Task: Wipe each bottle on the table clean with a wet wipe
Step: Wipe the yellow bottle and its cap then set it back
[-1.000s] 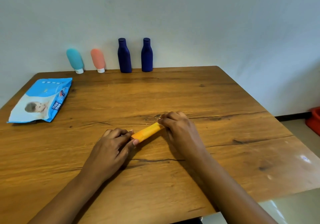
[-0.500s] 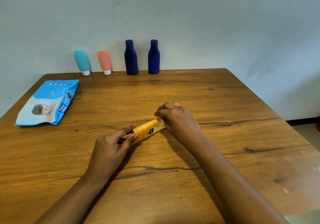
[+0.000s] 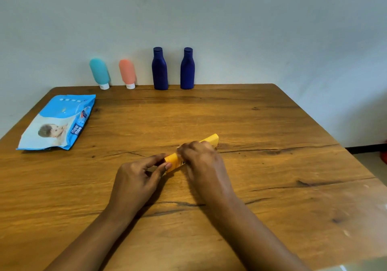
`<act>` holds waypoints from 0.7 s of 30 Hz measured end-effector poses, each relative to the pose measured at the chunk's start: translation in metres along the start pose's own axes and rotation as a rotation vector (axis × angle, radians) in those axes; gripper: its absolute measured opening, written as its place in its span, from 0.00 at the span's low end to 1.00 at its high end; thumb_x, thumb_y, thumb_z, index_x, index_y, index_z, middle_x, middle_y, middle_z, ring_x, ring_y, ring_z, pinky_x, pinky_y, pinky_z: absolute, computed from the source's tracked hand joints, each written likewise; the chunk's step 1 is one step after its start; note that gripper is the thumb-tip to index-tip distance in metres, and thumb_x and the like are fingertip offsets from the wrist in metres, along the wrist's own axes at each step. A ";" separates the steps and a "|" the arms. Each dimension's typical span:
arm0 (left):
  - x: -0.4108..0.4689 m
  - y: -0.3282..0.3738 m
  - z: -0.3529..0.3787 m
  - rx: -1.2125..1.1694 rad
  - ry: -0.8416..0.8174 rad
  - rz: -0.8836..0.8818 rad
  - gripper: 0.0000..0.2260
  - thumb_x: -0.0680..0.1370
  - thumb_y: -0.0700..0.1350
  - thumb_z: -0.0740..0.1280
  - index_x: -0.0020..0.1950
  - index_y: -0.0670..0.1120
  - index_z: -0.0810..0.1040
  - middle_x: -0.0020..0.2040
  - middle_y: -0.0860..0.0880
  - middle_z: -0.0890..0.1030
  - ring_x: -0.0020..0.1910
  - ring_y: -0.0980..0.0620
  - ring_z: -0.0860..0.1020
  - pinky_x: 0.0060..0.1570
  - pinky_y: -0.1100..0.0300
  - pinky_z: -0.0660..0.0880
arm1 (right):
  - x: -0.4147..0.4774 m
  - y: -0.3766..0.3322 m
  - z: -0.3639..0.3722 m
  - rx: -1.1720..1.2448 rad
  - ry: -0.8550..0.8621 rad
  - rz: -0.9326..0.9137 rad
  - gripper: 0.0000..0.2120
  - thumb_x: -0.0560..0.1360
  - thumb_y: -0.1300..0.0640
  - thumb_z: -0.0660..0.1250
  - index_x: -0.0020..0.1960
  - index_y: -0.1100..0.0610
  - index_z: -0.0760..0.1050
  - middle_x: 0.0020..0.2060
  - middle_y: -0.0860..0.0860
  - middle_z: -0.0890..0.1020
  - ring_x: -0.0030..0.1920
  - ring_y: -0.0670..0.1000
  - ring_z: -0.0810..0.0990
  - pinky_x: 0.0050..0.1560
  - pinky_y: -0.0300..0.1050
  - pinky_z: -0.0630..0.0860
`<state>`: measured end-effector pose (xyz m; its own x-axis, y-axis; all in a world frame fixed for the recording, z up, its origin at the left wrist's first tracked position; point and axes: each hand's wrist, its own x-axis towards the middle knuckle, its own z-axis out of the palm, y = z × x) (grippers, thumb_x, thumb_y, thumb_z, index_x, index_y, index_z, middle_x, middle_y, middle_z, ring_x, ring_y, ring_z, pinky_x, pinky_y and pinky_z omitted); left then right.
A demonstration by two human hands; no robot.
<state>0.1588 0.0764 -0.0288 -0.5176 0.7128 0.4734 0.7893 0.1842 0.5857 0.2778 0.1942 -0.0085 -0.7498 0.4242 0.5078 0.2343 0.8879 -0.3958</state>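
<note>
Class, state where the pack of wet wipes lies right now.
In the head view the wipes pack lies flat near the table's left edge, in front of the teal bottle.

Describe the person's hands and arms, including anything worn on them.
The left hand and right hand are bare, without gloves. No ring, watch or bracelet shows. The left forearm and right forearm are uncovered down to the picture's bottom edge; no sleeve is in view.

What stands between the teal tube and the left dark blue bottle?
Only the pink tube, standing cap down, as the head view shows.
</note>
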 end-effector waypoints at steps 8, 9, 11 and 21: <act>0.000 0.004 0.002 0.001 0.017 0.020 0.16 0.72 0.52 0.69 0.57 0.47 0.81 0.47 0.59 0.79 0.41 0.61 0.80 0.36 0.69 0.76 | 0.008 0.049 -0.018 0.009 0.077 0.198 0.12 0.74 0.64 0.65 0.56 0.56 0.78 0.51 0.49 0.78 0.50 0.45 0.74 0.49 0.42 0.77; 0.001 0.004 0.003 0.000 0.013 0.028 0.16 0.73 0.52 0.70 0.57 0.46 0.81 0.47 0.59 0.80 0.44 0.61 0.79 0.36 0.70 0.75 | 0.009 0.051 -0.017 0.017 0.091 0.207 0.12 0.75 0.64 0.64 0.56 0.57 0.78 0.51 0.49 0.77 0.50 0.45 0.73 0.49 0.42 0.77; 0.002 0.001 0.005 -0.016 0.024 0.029 0.14 0.73 0.51 0.71 0.55 0.45 0.82 0.47 0.56 0.82 0.46 0.62 0.79 0.37 0.73 0.74 | 0.005 0.030 -0.007 -0.018 0.067 0.127 0.12 0.74 0.64 0.66 0.56 0.57 0.79 0.51 0.50 0.78 0.50 0.46 0.74 0.50 0.40 0.76; 0.000 0.002 0.006 -0.015 0.028 0.026 0.16 0.72 0.51 0.70 0.56 0.44 0.82 0.49 0.50 0.84 0.44 0.60 0.81 0.42 0.69 0.76 | 0.009 0.066 -0.012 0.086 0.127 0.216 0.12 0.74 0.65 0.65 0.57 0.57 0.78 0.52 0.48 0.76 0.51 0.46 0.74 0.49 0.45 0.78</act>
<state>0.1622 0.0808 -0.0310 -0.5067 0.6976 0.5067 0.7973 0.1556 0.5831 0.2942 0.2587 -0.0208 -0.6032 0.6260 0.4942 0.3232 0.7583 -0.5661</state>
